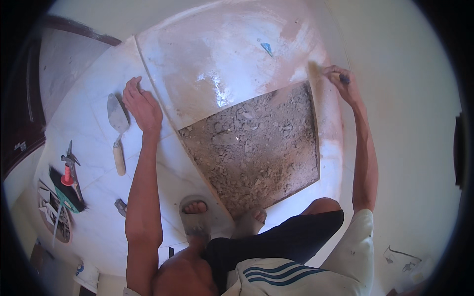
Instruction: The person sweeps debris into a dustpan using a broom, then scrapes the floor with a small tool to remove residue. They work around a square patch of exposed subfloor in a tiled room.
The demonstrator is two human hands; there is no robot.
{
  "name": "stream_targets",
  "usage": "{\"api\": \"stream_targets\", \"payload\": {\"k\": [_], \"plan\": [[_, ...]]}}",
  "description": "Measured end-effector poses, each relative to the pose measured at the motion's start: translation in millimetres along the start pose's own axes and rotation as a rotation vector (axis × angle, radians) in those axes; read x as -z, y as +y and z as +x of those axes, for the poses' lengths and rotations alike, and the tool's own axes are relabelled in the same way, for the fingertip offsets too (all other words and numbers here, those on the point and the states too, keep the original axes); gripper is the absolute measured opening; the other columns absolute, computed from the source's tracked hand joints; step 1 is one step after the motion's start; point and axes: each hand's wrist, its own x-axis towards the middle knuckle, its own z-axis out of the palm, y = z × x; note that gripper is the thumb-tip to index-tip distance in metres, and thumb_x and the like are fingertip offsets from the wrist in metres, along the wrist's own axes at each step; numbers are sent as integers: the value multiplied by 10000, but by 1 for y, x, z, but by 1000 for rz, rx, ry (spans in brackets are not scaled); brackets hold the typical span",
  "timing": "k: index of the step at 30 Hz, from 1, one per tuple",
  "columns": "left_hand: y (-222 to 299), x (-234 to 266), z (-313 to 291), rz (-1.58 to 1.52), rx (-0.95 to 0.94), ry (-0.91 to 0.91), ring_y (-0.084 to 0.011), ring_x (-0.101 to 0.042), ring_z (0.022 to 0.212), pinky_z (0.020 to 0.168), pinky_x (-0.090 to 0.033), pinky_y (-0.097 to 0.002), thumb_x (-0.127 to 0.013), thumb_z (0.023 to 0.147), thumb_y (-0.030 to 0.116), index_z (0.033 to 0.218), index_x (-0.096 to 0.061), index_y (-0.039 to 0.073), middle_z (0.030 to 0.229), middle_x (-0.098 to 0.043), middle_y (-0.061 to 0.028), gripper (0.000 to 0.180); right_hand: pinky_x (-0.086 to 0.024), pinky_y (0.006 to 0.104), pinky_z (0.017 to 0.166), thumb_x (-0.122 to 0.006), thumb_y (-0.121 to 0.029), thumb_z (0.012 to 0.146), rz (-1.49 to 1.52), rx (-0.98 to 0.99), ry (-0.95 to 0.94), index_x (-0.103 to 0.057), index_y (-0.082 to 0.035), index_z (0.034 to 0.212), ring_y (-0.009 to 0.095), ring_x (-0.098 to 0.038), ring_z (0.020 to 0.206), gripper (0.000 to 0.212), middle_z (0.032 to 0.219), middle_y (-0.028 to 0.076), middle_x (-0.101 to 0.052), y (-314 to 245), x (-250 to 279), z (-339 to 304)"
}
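The rubble patch (252,145) is a lopsided four-sider with pretty straight edges, all loose grey-brown lumps and dust. The brush (316,74) is kinda blurry, tan bristles and a dark handle end, held up by the patch's far right corner. Trowel (115,112) lies off to the left, pointy grey blade facing away, pale wooden handle nearer.

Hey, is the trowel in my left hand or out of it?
Out: the trowel lies on the white tiles beside the left hand, nothing gripping its wooden handle.
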Motion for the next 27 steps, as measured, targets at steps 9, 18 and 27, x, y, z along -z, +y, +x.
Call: {"api": "stream_targets", "payload": {"k": [9,18,27], "plan": [[0,1,-1,4,-92,41,-393,-495,1353,1168,-349,-516,-490,972,9,1394,-584,29,1407,-597,-188,433,-561,377,899,-729,-30,979,98,-39,69,-769,-43,1156,182,-728,986,181,1081,83,-789,30,-22,-57],[0,2,-1,8,-143,50,-395,-502,1334,1158,-348,-527,-499,963,9,1380,-587,28,1373,-608,-191,427,-547,351,893,-692,6,979,228,66,37,-774,-59,1162,200,-719,963,211,1068,102,-779,39,-20,-89],[-2,3,-4,19,-201,64,-395,-526,1322,1153,-351,-516,-487,980,18,1391,-592,18,1372,-619,-204,424,-549,352,900,-730,14,955,244,-59,-186,-780,-57,1133,206,-725,1054,199,1093,134,-776,38,-28,-131]]}}
